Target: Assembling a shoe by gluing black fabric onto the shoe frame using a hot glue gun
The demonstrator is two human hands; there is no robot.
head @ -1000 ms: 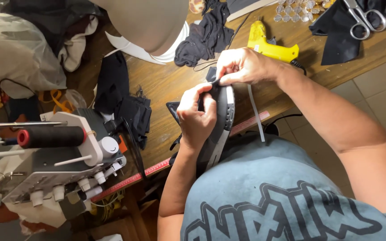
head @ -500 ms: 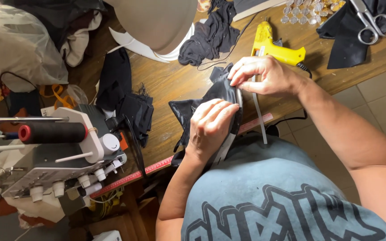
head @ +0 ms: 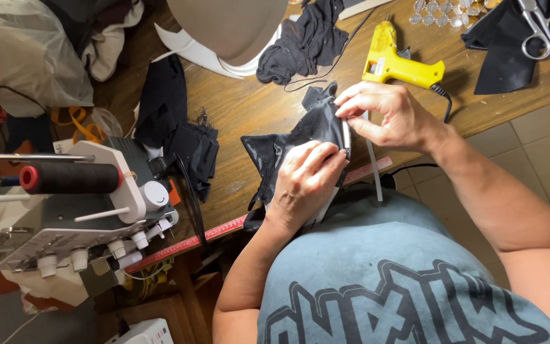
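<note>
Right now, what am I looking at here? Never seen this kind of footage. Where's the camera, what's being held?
The single camera sits on a person's head, looking down at their own bare hands over a wooden worktable. The left hand presses on a shiny black fabric piece; the right hand pinches its upper edge. Beside them lie a yellow glue gun, scissors and dark fabric scraps. A sewing machine with a thread spool stands at the left.

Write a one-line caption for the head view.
Both hands, left and right, press black fabric near a yellow glue gun.
</note>
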